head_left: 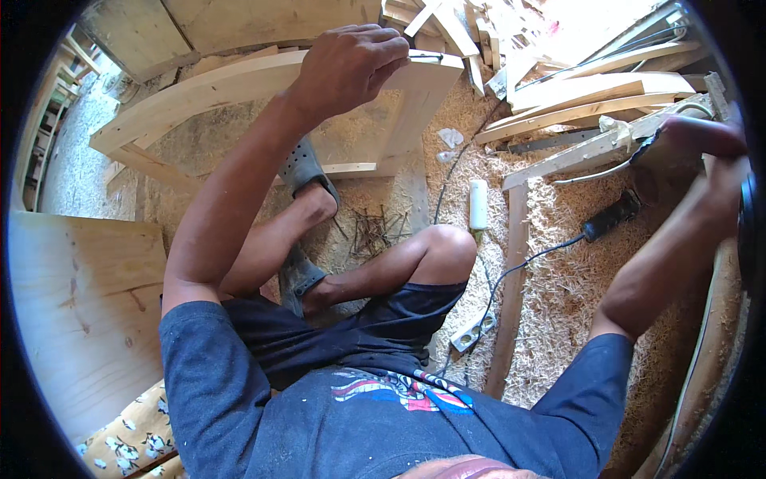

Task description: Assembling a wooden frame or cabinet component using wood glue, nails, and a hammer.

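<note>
My left hand point(351, 64) is closed at the top of a pale wooden frame point(199, 92) with a curved upper rail, standing in front of me. A thin dark rod point(427, 57) shows just past its fingers, on the rail's end; whether the fingers grip it I cannot make out. Far to the right, my right hand point(706, 137) is smeared by motion and partly cut off by the picture's rim. Below it lies a black corded tool point(613, 215), its front part in shadow and hard to make out.
Rusty nails or screws point(371, 233) lie among wood shavings between my feet. Nearby are a white cylinder point(478, 205) and a white power strip point(472, 331). A dark cord point(519, 263) crosses a wooden beam point(511, 319). Curved boards point(598, 100) are piled at back right.
</note>
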The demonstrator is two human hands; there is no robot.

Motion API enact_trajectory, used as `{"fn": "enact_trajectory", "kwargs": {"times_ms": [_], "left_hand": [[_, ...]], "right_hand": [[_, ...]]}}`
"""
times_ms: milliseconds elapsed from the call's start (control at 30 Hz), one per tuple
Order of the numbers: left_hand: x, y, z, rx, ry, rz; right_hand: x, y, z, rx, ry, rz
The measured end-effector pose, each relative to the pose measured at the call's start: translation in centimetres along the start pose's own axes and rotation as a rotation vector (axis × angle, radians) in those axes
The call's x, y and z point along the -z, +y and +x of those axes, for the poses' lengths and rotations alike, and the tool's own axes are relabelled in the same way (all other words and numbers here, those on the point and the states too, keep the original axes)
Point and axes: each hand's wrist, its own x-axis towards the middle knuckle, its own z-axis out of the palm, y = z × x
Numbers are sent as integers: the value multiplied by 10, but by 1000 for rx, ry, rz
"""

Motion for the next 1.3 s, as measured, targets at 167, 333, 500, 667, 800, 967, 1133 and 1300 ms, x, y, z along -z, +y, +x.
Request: {"fn": "enact_trajectory", "kwargs": {"times_ms": [167,333,500,667,800,967,1133,1300], "left_hand": [[6,-6,-20,0,-3,19],[4,-7,-6,-8,16,-11],[-1,-3,0,-7,4,-5],[7,-10,-6,26,-10,41],[9,-10,-8,175,43,-111],[61,-29,-15,593,-26,-70],[110,-53,-80,308,-168,-6],[122,-19,-74,339,-378,342]], "right_hand": [[-79,-162,-130,246,-884,515],[-44,-61,-48,865,-350,-605],[-63,5,-60,177,-656,167],[-63,-150,-139,-82,-928,772],[-36,-146,-165,-361,-506,1179],[-13,-106,-191,-479,-474,1179],[-12,-78,-215,-505,-528,1105],[-12,-74,-217,-469,-551,1080]]}}
